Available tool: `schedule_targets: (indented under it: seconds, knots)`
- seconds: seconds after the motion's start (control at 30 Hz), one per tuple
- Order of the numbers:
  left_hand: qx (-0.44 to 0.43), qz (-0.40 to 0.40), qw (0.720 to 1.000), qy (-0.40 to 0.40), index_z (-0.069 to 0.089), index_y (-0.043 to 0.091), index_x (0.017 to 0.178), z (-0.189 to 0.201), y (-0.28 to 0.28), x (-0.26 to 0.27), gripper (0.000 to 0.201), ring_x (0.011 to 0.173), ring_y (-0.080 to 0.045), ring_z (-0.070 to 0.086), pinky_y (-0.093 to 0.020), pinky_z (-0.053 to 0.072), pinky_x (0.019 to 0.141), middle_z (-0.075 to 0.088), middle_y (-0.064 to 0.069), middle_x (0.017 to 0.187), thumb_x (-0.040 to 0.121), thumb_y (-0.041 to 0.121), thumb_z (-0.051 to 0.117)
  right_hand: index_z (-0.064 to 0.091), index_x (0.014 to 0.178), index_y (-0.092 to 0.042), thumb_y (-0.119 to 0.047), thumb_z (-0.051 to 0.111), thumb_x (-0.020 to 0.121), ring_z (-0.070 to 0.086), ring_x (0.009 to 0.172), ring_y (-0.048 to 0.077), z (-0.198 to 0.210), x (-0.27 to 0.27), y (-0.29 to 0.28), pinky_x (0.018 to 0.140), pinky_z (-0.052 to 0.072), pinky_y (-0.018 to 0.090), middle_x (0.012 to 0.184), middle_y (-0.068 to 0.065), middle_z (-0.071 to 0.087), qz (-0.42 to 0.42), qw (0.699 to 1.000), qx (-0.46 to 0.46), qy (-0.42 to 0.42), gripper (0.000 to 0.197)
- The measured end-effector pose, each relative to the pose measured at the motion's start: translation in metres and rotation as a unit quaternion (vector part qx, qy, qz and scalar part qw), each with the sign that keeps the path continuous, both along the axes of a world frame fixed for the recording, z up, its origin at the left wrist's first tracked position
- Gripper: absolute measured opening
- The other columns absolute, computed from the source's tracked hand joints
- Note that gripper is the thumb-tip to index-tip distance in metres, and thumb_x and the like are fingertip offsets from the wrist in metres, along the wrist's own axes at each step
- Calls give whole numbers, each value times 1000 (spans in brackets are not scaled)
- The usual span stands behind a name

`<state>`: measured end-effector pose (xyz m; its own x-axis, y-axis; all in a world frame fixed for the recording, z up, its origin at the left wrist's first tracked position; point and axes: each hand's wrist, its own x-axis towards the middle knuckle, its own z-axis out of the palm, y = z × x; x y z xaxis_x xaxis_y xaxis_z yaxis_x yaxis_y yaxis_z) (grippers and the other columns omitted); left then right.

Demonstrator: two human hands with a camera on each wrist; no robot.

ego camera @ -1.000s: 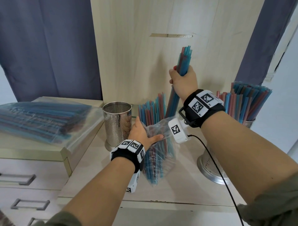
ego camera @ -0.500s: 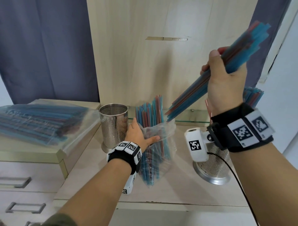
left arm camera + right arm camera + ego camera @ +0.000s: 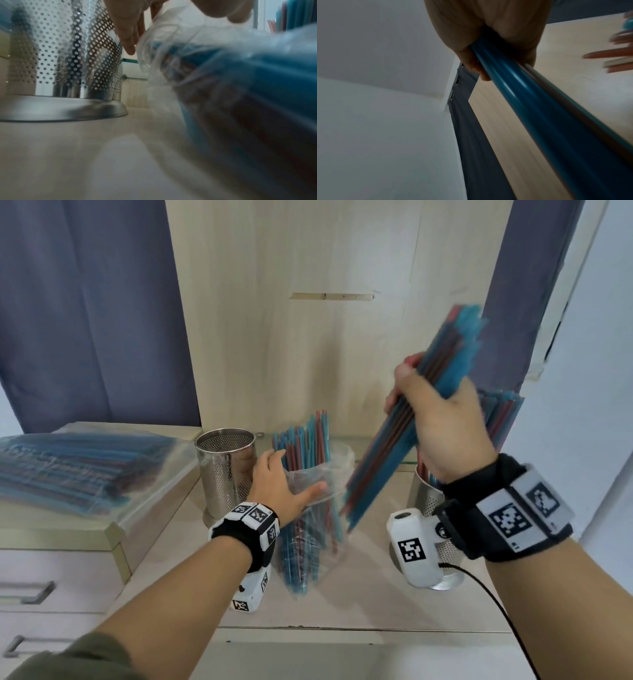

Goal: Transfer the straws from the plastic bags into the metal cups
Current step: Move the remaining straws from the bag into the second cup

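My right hand (image 3: 431,419) grips a bundle of blue and red straws (image 3: 455,347), held in the air and slanting, its lower ends (image 3: 356,501) near the bag's mouth. The right wrist view shows the fist (image 3: 488,33) wrapped round the straws (image 3: 539,101). My left hand (image 3: 281,487) holds the clear plastic bag (image 3: 308,542) upright on the table, thumb in front and fingers behind; more straws (image 3: 305,440) stick out of it. An empty perforated metal cup (image 3: 224,467) stands just left of the bag. A second metal cup (image 3: 424,501) holding straws (image 3: 500,419) is partly hidden behind my right wrist.
More bagged straws (image 3: 75,467) lie on a raised drawer unit (image 3: 51,546) at the left. A wooden panel (image 3: 342,354) closes the back, with dark curtains on both sides. The table's front edge (image 3: 342,631) is near. A cable (image 3: 500,611) trails from my right wrist.
My right hand has pulled the bundle up out of the bag and swung it right; it now sits lower and steeper. My left hand has stayed on the bag.
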<state>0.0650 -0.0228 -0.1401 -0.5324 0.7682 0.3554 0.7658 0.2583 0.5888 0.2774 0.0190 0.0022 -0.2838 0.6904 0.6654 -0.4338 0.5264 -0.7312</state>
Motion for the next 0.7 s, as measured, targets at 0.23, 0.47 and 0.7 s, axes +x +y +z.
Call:
schedule_targets:
  seconds: [0.23,0.47,0.7]
  knots:
    - [49,66,996,-33,72,-4,77,26,6,0,59,113,-28,57,-30,37,92,69,-19,106,101,40,41,55,91,-26,-18,63,94,58,67,8,-54,-8,15,65,49,18,75,0,59,-60,990,10,-127,12]
    - [-90,115,984,-99,24,-2,144,35,24,2,86,117,-36,57,-39,49,94,55,-21,131,85,41,70,55,92,-27,-16,65,93,63,78,8,-76,-22,23,78,52,24,81,-6,62,-60,992,-21,-111,15]
    - [-92,140,980,-108,32,-4,137,39,39,-3,77,106,-34,60,-33,46,72,60,-18,118,85,38,71,54,93,-29,-18,65,93,61,79,14,-84,-24,29,87,54,44,79,-8,61,-55,990,-33,-124,16]
